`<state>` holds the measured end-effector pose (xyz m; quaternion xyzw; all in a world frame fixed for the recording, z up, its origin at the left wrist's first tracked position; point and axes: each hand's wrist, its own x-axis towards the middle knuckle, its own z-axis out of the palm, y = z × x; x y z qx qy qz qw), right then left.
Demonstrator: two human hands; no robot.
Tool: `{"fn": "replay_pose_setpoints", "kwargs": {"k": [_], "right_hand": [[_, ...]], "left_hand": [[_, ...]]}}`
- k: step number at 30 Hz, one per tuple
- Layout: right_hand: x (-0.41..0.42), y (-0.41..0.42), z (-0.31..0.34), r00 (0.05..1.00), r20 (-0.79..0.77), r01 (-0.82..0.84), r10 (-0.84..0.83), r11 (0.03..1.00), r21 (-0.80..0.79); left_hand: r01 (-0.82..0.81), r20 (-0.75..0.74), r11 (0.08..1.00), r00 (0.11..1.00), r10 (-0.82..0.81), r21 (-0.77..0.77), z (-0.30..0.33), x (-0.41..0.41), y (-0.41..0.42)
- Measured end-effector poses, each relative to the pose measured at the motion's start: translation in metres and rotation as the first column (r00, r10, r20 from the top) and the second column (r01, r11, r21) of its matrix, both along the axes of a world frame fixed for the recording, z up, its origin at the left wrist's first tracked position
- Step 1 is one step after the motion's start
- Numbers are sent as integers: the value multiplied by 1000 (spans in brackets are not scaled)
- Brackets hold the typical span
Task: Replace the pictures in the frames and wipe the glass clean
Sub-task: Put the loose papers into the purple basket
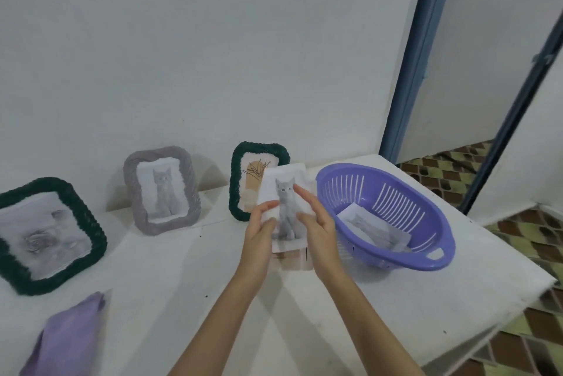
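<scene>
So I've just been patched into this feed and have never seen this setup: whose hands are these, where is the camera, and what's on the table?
There is no machine here: a person works bare-handed, and the single view comes from a wide-angle camera on their head, looking forward and down. The left hand and right hand together hold a paper print of a grey cat, with more sheets behind it. On the white table three woven picture frames lean at the wall: a dark green one with a blurry picture, a grey one with a cat picture, and a dark green one with a plant drawing. A purple plastic basket holds another cat print. A folded lilac cloth lies near the front.
</scene>
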<state>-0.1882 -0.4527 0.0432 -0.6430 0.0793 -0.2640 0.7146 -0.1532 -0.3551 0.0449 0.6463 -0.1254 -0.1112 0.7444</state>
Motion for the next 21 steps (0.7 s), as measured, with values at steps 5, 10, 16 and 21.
{"fn": "replay_pose_setpoints", "kwargs": {"k": [5, 10, 16, 21], "right_hand": [[-17, -70, 34, 992, -126, -35, 11, 981, -193], [-29, -160, 52, 951, -282, -193, 126, 956, -221], [-27, -223, 47, 872, -453, -320, 188, 918, -235], [-23, -237, 27, 848, -514, -321, 131, 898, -301]], "left_hand": [[134, 165, 991, 978, -131, -6, 23, 6, -39], [246, 288, 958, 916, -279, 147, 31, 8, -99], [9, 278, 985, 959, -57, 173, 9, 29, -151], [15, 373, 854, 895, -243, 521, 4, 36, -162]]}}
